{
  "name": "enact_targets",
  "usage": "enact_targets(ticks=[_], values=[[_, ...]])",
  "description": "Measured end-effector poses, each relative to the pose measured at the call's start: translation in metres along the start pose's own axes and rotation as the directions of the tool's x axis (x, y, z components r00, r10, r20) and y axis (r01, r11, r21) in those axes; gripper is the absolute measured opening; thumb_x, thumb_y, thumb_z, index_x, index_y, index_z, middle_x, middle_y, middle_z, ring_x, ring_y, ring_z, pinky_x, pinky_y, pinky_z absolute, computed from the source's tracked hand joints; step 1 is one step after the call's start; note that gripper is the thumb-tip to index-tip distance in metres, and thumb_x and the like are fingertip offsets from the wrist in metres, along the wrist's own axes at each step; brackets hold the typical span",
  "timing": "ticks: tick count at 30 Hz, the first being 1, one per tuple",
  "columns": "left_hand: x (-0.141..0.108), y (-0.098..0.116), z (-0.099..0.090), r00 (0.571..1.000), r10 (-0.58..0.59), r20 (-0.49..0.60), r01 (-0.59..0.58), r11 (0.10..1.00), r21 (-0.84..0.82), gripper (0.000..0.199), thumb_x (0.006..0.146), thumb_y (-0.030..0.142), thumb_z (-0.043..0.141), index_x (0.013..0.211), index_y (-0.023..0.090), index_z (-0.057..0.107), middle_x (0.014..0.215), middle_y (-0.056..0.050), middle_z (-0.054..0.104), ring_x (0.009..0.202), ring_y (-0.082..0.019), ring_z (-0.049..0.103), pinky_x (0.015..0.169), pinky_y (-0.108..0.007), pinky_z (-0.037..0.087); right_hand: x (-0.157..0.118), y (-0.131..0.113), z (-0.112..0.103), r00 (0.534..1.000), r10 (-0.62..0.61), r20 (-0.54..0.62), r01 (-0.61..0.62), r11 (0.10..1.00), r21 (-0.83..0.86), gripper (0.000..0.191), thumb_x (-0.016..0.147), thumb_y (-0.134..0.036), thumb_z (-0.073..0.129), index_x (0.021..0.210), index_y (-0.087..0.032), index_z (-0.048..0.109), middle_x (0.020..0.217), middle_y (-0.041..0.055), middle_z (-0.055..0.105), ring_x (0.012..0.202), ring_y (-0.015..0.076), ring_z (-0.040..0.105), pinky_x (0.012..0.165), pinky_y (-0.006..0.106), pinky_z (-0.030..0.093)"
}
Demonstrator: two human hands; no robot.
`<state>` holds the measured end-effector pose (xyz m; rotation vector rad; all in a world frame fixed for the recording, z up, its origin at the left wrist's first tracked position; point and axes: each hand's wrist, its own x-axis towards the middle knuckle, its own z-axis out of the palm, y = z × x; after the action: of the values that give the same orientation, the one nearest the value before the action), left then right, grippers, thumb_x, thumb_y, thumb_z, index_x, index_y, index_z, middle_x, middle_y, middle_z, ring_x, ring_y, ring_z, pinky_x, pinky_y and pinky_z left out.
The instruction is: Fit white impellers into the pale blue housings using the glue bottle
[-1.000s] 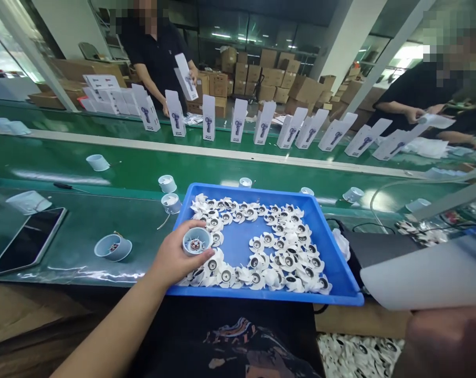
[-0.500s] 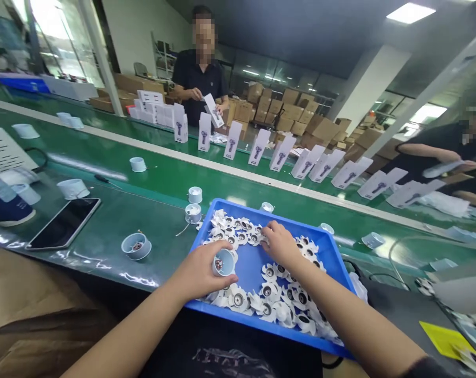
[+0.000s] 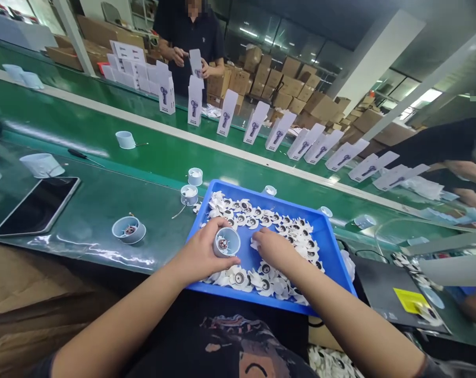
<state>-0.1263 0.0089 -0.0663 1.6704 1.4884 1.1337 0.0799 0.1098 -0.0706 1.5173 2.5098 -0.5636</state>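
Shining in palely through the glazing [image 3: 43,9] at upper left, glaring in white streaks along the near edge of the green surface [image 3: 159,202], dimming under the dark ceiling [image 3: 320,18], and blurring and stretching towards the right-hand side.

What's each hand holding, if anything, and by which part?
Left hand: light blue cup, by outer wall. Right hand: small white piece, gripped part hidden.

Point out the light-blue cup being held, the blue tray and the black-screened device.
Light-blue cup [image 3: 227,240]: head view, inside its open end.
Blue tray [image 3: 327,245]: head view, inner right wall.
Black-screened device [image 3: 39,206]: head view, screen.
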Motion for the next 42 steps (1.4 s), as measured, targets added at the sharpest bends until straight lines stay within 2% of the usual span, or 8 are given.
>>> enact_targets(ticks=[5, 10, 15, 22, 26, 31, 37, 42], values=[[-0.006, -0.003, -0.003, 0.984, 0.174, -0.045, -0.175, 0.984, -0.028, 0.049, 0.071, 0.035, 0.079, 0.115, 0.023, 0.060, 0.122, -0.008, 0.068, 0.114, -0.028, 0.064, 0.104, -0.046, 0.047, -0.011, -0.002, -0.010, 0.997, -0.021, -0.069, 0.054, 0.853, 0.519, 0.029, 0.096, -0.038, 0.062, 0.113, -0.014, 0.060, 0.113, 0.0086, 0.060, 0.099, 0.0211, 0.061, 0.090, 0.042, 0.053], [-0.011, -0.007, -0.003, 0.978, 0.161, -0.135, -0.181, 0.970, -0.159, 0.062, 0.078, 0.039, 0.072, 0.133, 0.021, 0.049, 0.121, -0.012, 0.068, 0.109, -0.029, 0.066, 0.100, -0.045, 0.050, -0.058, -0.006, -0.011, 0.986, -0.133, -0.097, 0.132, 0.281, 0.951, 0.056, 0.081, -0.065, 0.066, 0.115, -0.023, 0.053, 0.096, 0.0032, 0.063, 0.087, 0.0173, 0.067, 0.086, 0.039, 0.057], [-0.015, -0.002, 0.001, 0.986, 0.159, -0.053, -0.164, 0.979, -0.118, 0.067, 0.077, 0.034, 0.066, 0.138, 0.018, 0.042, 0.126, -0.016, 0.061, 0.116, -0.032, 0.062, 0.103, -0.047, 0.048, -0.087, -0.010, 0.002, 0.980, -0.177, -0.085, 0.061, -0.136, 0.989, 0.051, 0.072, -0.053, 0.084, 0.105, -0.023, 0.059, 0.086, 0.0003, 0.066, 0.082, 0.0147, 0.069, 0.084, 0.034, 0.060], [-0.015, 0.019, 0.008, 0.984, 0.173, 0.049, -0.175, 0.983, 0.048, 0.065, 0.078, 0.038, 0.068, 0.137, 0.020, 0.048, 0.134, -0.015, 0.058, 0.120, -0.032, 0.059, 0.105, -0.048, 0.047, -0.094, -0.009, 0.006, 0.967, -0.236, -0.096, 0.020, -0.308, 0.951, 0.048, 0.071, -0.046, 0.088, 0.101, -0.023, 0.059, 0.077, -0.0030, 0.066, 0.072, 0.0098, 0.066, 0.077, 0.026, 0.060], [-0.012, 0.029, 0.010, 0.955, 0.268, 0.123, -0.285, 0.948, 0.142, 0.053, 0.076, 0.045, 0.076, 0.122, 0.023, 0.062, 0.120, -0.009, 0.067, 0.113, -0.029, 0.062, 0.101, -0.045, 0.050, -0.094, -0.007, 0.007, 0.968, -0.225, -0.110, 0.050, -0.257, 0.965, 0.048, 0.072, -0.052, 0.085, 0.093, -0.022, 0.054, 0.068, -0.0045, 0.059, 0.062, 0.0091, 0.060, 0.066, 0.024, 0.057], [-0.014, 0.037, 0.015, 0.911, 0.362, 0.197, -0.402, 0.883, 0.241, 0.055, 0.079, 0.036, 0.075, 0.129, 0.025, 0.058, 0.129, -0.010, 0.065, 0.121, -0.030, 0.060, 0.106, -0.047, 0.047, -0.101, -0.009, -0.004, 0.967, -0.147, -0.210, 0.209, -0.024, 0.978, 0.036, 0.074, -0.041, 0.082, 0.094, -0.022, 0.060, 0.074, -0.0024, 0.058, 0.063, 0.0109, 0.054, 0.062, 0.024, 0.048], [-0.021, 0.040, 0.026, 0.893, 0.424, 0.150, -0.450, 0.833, 0.322, 0.052, 0.082, 0.031, 0.073, 0.130, 0.022, 0.056, 0.123, -0.010, 0.070, 0.110, -0.028, 0.068, 0.099, -0.042, 0.054, -0.113, -0.019, -0.023, 0.789, -0.209, -0.577, 0.512, 0.743, 0.432, 0.021, 0.080, -0.012, 0.071, 0.097, -0.023, 0.072, 0.095, 0.0024, 0.056, 0.080, 0.0146, 0.054, 0.071, 0.029, 0.043], [-0.024, 0.044, 0.026, 0.915, 0.391, 0.099, -0.401, 0.857, 0.323, 0.051, 0.082, 0.033, 0.072, 0.130, 0.023, 0.057, 0.123, -0.010, 0.070, 0.109, -0.028, 0.068, 0.097, -0.041, 0.055, -0.111, -0.020, -0.025, 0.739, -0.317, -0.594, 0.544, 0.801, 0.250, 0.021, 0.082, -0.016, 0.071, 0.102, -0.023, 0.071, 0.095, 0.0031, 0.054, 0.075, 0.0137, 0.055, 0.063, 0.026, 0.046]])
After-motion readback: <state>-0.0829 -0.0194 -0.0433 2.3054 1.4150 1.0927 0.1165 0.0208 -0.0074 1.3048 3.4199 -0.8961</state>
